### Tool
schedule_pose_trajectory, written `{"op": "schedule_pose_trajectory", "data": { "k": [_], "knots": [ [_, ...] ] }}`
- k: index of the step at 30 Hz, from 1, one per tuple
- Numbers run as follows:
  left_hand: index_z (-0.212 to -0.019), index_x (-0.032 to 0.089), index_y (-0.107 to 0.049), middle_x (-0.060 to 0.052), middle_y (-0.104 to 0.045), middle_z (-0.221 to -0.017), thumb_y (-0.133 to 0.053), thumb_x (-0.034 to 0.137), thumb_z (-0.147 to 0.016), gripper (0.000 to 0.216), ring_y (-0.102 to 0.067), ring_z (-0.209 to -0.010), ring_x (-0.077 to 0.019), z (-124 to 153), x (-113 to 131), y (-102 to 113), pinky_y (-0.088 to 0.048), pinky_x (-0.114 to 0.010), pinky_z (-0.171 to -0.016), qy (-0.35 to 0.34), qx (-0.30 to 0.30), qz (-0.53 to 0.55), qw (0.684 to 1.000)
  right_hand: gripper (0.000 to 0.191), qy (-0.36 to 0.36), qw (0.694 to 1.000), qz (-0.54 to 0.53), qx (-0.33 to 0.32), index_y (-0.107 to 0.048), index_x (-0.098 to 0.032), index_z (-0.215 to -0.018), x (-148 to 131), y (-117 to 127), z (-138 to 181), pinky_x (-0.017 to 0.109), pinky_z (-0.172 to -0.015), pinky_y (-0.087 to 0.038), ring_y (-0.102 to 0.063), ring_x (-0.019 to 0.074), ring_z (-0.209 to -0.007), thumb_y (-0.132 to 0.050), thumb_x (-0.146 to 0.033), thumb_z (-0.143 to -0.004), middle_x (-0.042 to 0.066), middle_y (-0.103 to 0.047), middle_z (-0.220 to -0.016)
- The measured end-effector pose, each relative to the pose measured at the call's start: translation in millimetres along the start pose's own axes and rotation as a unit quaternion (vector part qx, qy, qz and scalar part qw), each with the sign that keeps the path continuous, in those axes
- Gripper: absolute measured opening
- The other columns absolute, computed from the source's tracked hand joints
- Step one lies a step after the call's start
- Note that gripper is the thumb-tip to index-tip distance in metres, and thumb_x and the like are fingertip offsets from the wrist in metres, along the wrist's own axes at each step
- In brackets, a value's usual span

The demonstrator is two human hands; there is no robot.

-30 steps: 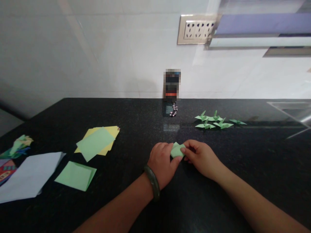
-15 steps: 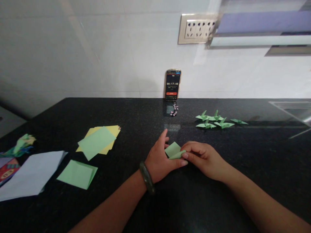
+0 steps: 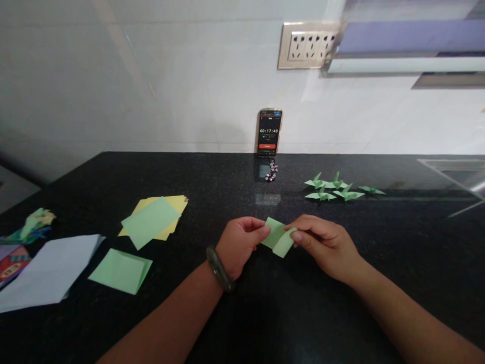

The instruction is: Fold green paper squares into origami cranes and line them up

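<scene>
A small folded piece of light green paper (image 3: 279, 237) is held just above the black countertop (image 3: 341, 303) between both hands. My left hand (image 3: 237, 245), with a dark bangle at the wrist, pinches its left edge with thumb and fingers closed. My right hand (image 3: 326, 245) pinches its right edge, fingers curled. Several finished green paper cranes (image 3: 333, 189) lie further back on the right.
A phone (image 3: 269, 132) showing a timer leans against the white wall, a beaded strap (image 3: 271, 171) below it. Green and yellow paper squares (image 3: 153, 220), a folded green sheet (image 3: 121, 270), white paper (image 3: 47, 273) and coloured scraps (image 3: 32, 227) lie left. A socket plate (image 3: 305, 45) is on the wall.
The paper was pressed down under both hands; my left hand then opened and has now closed on the paper's left edge, and both hands have lifted it slightly.
</scene>
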State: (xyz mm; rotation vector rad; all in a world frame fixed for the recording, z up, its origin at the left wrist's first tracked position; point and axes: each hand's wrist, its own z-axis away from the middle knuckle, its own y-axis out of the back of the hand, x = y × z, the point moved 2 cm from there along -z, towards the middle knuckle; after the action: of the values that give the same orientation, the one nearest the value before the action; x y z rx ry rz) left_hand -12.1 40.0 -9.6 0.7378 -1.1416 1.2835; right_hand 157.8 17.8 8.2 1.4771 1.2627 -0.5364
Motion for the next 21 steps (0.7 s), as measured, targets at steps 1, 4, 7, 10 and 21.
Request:
{"op": "schedule_pose_trajectory", "data": {
  "k": [1, 4, 7, 10, 21],
  "knots": [
    [-0.072, 0.011, -0.063, -0.002, -0.062, -0.066, -0.068, 0.024, -0.065, 0.016, -0.054, -0.058, -0.0091, 1, 0, -1, -0.042, -0.022, -0.057, 0.002, -0.004, 0.013, 1.000, 0.010, -0.020, 1.000, -0.012, 0.020, -0.062, -0.019, -0.085, 1, 0, 0, 0.023, -0.057, -0.045, -0.056, 0.0116, -0.061, -0.055, -0.026, -0.080, 0.001, -0.061, -0.069],
    [-0.077, 0.011, -0.062, -0.004, -0.065, -0.070, -0.066, 0.026, -0.066, 0.019, -0.059, -0.064, -0.0119, 3, 1, -6, -0.046, -0.025, -0.062, -0.003, -0.041, 0.051, 0.998, 0.012, -0.061, 0.996, -0.021, 0.053, -0.061, -0.019, -0.081, 2, -2, 1, 0.021, -0.050, -0.043, -0.053, 0.0104, -0.054, -0.058, -0.030, -0.078, -0.001, -0.059, -0.061],
    [-0.082, 0.011, -0.063, -0.004, -0.066, -0.070, -0.065, 0.027, -0.068, 0.022, -0.059, -0.062, -0.0124, 6, 1, -12, -0.047, -0.026, -0.061, -0.028, -0.067, 0.043, 0.996, 0.013, -0.069, 0.996, 0.022, 0.042, -0.063, -0.018, -0.076, 0, -4, 0, 0.022, -0.053, -0.043, -0.054, 0.0113, -0.057, -0.057, -0.029, -0.078, 0.000, -0.061, -0.063],
    [-0.082, 0.010, -0.065, -0.004, -0.066, -0.066, -0.064, 0.027, -0.069, 0.021, -0.058, -0.057, -0.0110, 10, 0, -16, -0.046, -0.023, -0.058, -0.052, -0.070, 0.020, 0.996, 0.014, -0.073, 0.993, 0.060, 0.076, -0.063, -0.018, -0.075, -2, -6, 0, 0.024, -0.058, -0.044, -0.055, 0.0128, -0.063, -0.055, -0.028, -0.079, 0.001, -0.061, -0.068],
    [-0.101, 0.014, -0.064, -0.005, -0.069, -0.078, -0.059, 0.027, -0.074, 0.031, -0.062, -0.067, -0.0143, 16, 0, -20, -0.047, -0.025, -0.062, -0.080, -0.104, -0.013, 0.991, 0.013, -0.055, 0.987, 0.105, 0.106, -0.058, -0.019, -0.071, -1, -10, 1, 0.025, -0.055, -0.040, -0.050, 0.0128, -0.063, -0.054, -0.027, -0.080, 0.001, -0.053, -0.067]
  ]
}}
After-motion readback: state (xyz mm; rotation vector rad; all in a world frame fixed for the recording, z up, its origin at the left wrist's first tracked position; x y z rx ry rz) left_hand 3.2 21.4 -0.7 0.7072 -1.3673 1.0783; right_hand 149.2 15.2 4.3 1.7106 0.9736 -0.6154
